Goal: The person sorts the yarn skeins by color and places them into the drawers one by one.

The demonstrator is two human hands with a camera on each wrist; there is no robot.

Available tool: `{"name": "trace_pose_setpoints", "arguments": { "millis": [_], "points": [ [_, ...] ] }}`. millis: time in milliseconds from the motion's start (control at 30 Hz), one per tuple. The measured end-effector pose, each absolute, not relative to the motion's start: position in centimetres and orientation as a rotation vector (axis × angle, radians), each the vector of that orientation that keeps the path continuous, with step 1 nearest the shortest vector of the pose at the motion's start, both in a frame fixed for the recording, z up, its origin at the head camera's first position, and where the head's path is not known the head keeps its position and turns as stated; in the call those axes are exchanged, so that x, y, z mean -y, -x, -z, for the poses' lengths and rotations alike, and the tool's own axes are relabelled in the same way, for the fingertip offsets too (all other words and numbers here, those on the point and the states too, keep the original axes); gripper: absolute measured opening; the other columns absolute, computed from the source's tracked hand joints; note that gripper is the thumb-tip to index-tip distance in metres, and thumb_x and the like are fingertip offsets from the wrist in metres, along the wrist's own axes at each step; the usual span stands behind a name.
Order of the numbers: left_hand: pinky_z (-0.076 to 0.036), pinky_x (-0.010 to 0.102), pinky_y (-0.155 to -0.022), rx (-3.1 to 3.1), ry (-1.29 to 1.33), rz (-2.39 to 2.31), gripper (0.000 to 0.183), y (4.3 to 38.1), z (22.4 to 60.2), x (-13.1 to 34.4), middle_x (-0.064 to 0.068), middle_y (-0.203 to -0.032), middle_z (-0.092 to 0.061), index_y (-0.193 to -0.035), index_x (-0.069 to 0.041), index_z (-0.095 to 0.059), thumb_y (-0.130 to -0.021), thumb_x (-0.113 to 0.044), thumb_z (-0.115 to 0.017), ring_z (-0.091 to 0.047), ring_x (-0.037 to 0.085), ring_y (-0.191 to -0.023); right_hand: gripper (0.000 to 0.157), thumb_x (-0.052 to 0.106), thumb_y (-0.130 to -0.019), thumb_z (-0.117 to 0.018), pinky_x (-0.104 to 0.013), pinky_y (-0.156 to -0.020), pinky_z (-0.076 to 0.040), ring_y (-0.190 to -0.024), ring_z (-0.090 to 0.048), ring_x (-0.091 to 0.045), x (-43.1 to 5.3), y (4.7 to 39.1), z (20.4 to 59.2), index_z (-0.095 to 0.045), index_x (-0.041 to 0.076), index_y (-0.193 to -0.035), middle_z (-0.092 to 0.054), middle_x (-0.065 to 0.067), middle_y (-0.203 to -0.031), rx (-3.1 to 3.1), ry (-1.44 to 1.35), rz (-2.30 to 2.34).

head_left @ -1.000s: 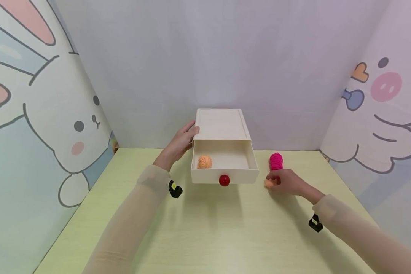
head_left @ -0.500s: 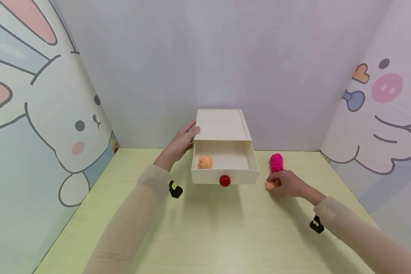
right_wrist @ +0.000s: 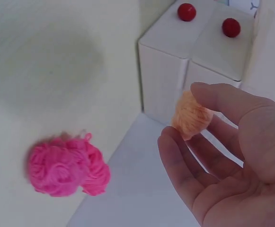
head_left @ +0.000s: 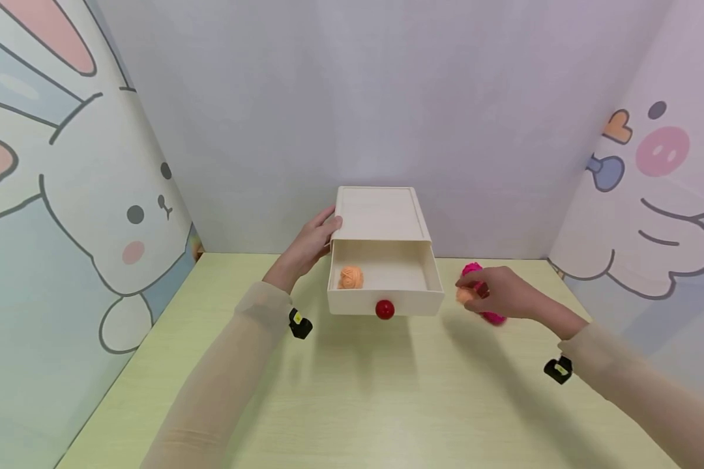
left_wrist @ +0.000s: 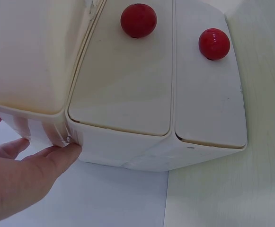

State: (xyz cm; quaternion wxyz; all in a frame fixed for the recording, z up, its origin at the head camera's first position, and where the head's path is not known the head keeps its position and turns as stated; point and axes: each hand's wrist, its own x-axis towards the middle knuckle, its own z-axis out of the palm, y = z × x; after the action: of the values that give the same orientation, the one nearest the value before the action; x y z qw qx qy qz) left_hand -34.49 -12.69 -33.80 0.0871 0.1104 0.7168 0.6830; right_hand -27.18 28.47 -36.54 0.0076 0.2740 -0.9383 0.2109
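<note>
My right hand (head_left: 507, 293) pinches a small peach yarn ball (right_wrist: 191, 116) between thumb and fingertips, raised above the table right of the white drawer cabinet (head_left: 381, 212). Below it lie pink yarn balls (right_wrist: 59, 168), side by side and partly covered by the hand in the head view. Against the cabinet's left side rests my left hand (head_left: 308, 247), its thumb at the top edge and its fingertips on the side wall (left_wrist: 35, 127). The top drawer (head_left: 352, 303) is pulled out, with another peach yarn ball (head_left: 351, 278) in its left part.
A red knob (head_left: 384, 309) sticks out from the drawer front. Two lower drawers with red knobs (left_wrist: 214, 44) are closed. Behind the table (head_left: 352, 404) stands a plain pale wall (head_left: 381, 98), with cartoon-printed panels at left and right.
My right hand has lifted the peach yarn ball off the table, moving slightly up and right in the head view. More pink yarn shows beneath it. The left hand has stayed put.
</note>
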Motion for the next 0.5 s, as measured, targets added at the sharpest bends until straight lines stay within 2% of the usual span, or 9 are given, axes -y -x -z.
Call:
{"name": "trace_pose_setpoints", "arguments": {
  "millis": [167,500],
  "points": [
    [-0.034,0.053,-0.125,-2.134,-0.323,-2.034,0.063,34.5,33.8,12.7,0.008,-0.171,-0.035,-0.171,-0.027,-0.026,-0.114,-0.039,-0.049,-0.038,0.032,-0.156,0.034,0.010,-0.087,-0.087,-0.025,-0.072,-0.061,-0.086,-0.071,-0.014,-27.4,26.5,32.9,-0.078,0.004,-0.120,-0.077,-0.001,-0.104,2.912,-0.921,-0.684],
    [-0.033,0.053,-0.126,-2.138,-0.324,-2.033,0.064,34.5,33.8,12.6,0.008,-0.173,-0.032,-0.171,-0.027,-0.024,-0.114,-0.039,-0.049,-0.035,0.032,-0.157,0.034,0.010,-0.090,-0.085,-0.025,-0.077,-0.062,-0.090,-0.074,-0.014,-24.8,25.4,27.0,-0.078,0.006,-0.124,-0.078,-0.001,-0.110,2.844,-1.009,-0.695]
  ]
}}
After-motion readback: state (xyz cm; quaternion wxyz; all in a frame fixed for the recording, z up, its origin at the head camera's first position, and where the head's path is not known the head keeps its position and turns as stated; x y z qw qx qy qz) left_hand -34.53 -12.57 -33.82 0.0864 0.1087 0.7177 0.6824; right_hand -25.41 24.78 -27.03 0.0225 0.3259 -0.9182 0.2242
